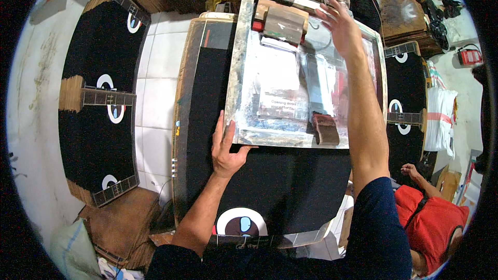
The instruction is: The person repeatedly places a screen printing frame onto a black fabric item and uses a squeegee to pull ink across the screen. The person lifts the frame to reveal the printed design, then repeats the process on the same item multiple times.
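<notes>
A paint-smeared screen-printing frame with a translucent mesh lies over a large black board, which has a white-and-blue eye graphic at its near end. My left hand grips the frame's lower left corner, thumb along the bottom edge. My right hand is at the upper right of the screen with fingers spread and apart; I cannot tell whether they touch it. A wide squeegee-like block sits at the upper left of the screen, and a smaller brown one at its lower right.
Similar black boards stand stacked at left and right. Cardboard stacks, white bundles and a brown board surround the work. A co-worker in red is at lower right, one hand raised.
</notes>
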`<state>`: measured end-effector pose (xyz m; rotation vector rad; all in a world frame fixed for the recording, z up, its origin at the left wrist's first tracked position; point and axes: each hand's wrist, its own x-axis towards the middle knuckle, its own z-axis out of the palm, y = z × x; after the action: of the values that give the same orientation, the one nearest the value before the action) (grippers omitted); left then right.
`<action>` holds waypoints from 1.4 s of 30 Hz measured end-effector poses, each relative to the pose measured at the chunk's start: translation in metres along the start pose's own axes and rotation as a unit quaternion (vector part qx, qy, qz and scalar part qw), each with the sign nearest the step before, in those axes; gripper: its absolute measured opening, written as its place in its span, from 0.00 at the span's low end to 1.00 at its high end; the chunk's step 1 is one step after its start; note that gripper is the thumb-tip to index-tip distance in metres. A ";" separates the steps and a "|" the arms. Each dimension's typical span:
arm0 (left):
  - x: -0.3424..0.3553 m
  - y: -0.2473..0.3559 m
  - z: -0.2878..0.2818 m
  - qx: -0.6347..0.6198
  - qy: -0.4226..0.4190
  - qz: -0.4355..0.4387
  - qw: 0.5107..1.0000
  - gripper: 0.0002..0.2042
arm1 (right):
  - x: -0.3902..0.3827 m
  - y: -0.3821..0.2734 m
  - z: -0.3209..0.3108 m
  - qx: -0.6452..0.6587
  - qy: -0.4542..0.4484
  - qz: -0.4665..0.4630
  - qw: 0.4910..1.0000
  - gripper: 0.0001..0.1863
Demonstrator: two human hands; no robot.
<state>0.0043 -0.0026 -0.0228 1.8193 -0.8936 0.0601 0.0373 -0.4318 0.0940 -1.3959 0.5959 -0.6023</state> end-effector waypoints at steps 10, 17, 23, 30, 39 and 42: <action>0.001 0.003 -0.001 0.029 -0.015 0.019 0.999 0.48 | -0.031 0.037 -0.176 -0.161 0.240 -0.038 0.957 0.32; -0.002 0.001 -0.001 0.058 -0.030 0.011 0.998 0.49 | -0.112 0.075 -0.293 -0.604 0.204 -0.049 0.769 0.28; 0.000 0.006 -0.001 0.072 -0.027 0.006 0.997 0.47 | -0.199 0.043 -0.243 -0.593 0.195 -0.061 0.779 0.25; -0.001 0.006 0.000 0.064 -0.018 0.006 0.998 0.48 | -0.274 0.000 -0.090 -0.554 -0.159 -0.234 0.783 0.31; -0.001 0.003 0.001 0.038 -0.009 0.015 0.999 0.49 | -0.200 -0.017 -0.044 -0.628 -0.106 -0.084 0.766 0.17; -0.001 0.002 0.001 0.039 0.004 0.032 0.999 0.48 | -0.164 -0.016 -0.050 -0.556 0.039 -0.030 0.830 0.19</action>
<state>0.0019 -0.0033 -0.0222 1.8619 -0.9560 0.1450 -0.1156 -0.3541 0.1101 -2.4986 1.0542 -0.3342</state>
